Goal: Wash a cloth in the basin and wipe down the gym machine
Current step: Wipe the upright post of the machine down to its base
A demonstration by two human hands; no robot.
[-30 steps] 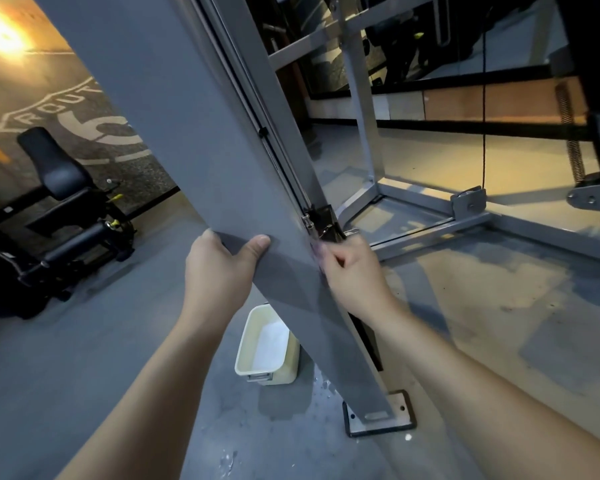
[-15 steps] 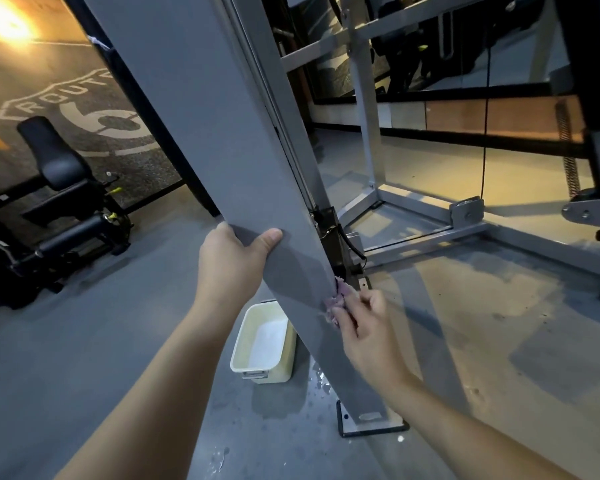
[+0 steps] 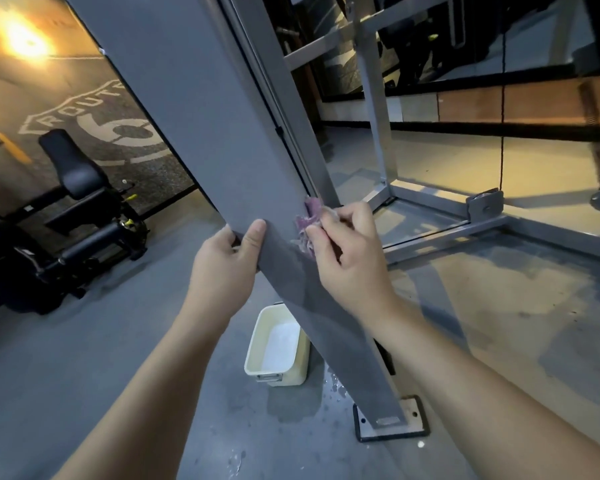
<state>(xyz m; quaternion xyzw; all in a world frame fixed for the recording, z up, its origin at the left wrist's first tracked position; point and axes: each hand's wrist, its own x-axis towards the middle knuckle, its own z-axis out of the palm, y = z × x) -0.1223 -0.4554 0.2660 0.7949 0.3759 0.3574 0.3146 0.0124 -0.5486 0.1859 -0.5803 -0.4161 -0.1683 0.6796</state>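
- dim overall, with warm yellow light.
- a flared lamp glare [image 3: 26, 41] sits far up-left of the post [image 3: 205, 133], bleeding into the wall.
- floor [image 3: 499, 299] right of the post is lit warm; left of it lies grey shade.
- wide-angle bend at edges; slightly soft detail.

Colours by the gym machine

The big post [image 3: 222, 140] is grey. The cloth [image 3: 307, 225] is purple. The tub [image 3: 257, 351] is cream, with white inside. The seat [image 3: 73, 168] is black. The floor [image 3: 66, 358] is grey, with white letters [image 3: 80, 105] painted farther off.
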